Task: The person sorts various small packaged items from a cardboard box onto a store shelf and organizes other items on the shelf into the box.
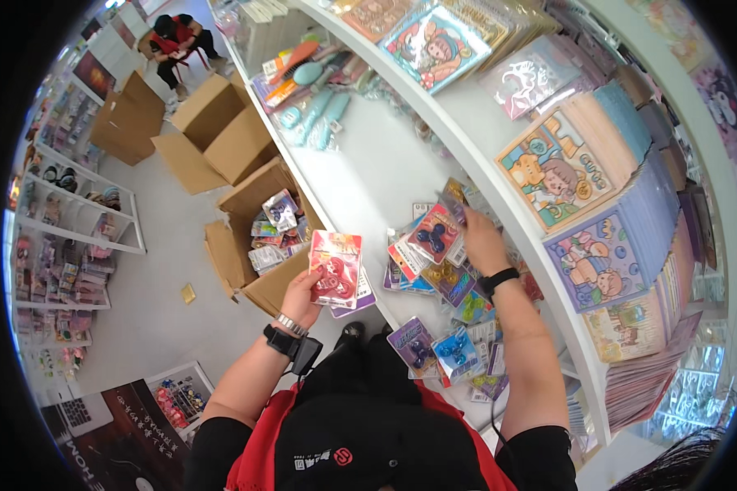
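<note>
My left hand grips a red carded fidget spinner by its edge, with a purple-edged card under it. It is above the gap between an open carton and the white shelf. At the shelf, my right hand holds a carded pack seen almost edge-on, so its front is hidden. Beneath and beside that hand lies a loose pile of carded spinners, among them a dark blue one on a red card. Nearer my body are a purple card and a blue card.
More carded packs lie inside the open cardboard carton. Hairbrushes occupy the far part of the white shelf. Stacked illustrated books fill the upper shelf at right. Another person sits beyond more cartons.
</note>
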Demonstrator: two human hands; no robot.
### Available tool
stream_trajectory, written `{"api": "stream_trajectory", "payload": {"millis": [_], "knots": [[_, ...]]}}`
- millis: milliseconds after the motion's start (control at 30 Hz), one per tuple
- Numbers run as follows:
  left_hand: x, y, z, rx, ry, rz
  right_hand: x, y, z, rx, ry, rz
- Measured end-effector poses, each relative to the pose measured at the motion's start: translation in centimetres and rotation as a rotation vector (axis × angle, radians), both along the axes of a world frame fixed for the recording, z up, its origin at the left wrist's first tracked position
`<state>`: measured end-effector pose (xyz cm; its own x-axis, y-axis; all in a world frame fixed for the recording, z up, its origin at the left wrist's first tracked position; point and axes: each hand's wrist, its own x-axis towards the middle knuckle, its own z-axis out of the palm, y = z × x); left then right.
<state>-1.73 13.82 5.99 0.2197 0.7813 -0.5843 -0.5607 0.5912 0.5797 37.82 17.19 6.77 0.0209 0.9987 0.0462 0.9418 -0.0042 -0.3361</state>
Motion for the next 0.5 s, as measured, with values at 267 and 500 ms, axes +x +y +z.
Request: {"api": "stream_trajectory", "payload": {"millis": [267,500], "knots": [[0.5,-0.3,2.0,0.021,0.001,0.040,-6.3,1.3,-2.1,-0.207,-0.146,0.230],[-2.7,-0.3,3.4,0.036,-0.019,0.124,-6.0,0.6,-3.5,-0.188,-0.146,0.155]]}}
